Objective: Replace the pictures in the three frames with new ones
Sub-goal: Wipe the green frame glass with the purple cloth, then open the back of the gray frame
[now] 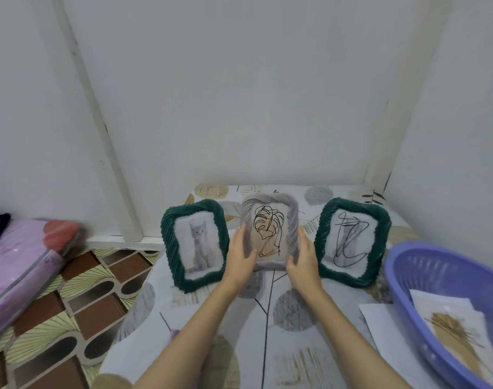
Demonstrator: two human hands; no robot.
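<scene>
Three picture frames stand in a row on the patterned cloth (267, 318). The left green frame (195, 244) shows a grey kitten. The right green frame (353, 241) shows a black line scribble. Between them is a grey frame (270, 209) with a line drawing of a leaf, blurred by motion. My left hand (239, 255) grips its left edge and my right hand (302, 262) grips its right edge, fingers curled behind it.
A purple plastic basket (425, 265) at the right holds loose paper pictures, one with a brown feather-like print (453, 329). A white sheet (380, 318) lies beside it. A pink wrapped bundle (18, 273) lies at the left on patterned floor. White walls close in behind and right.
</scene>
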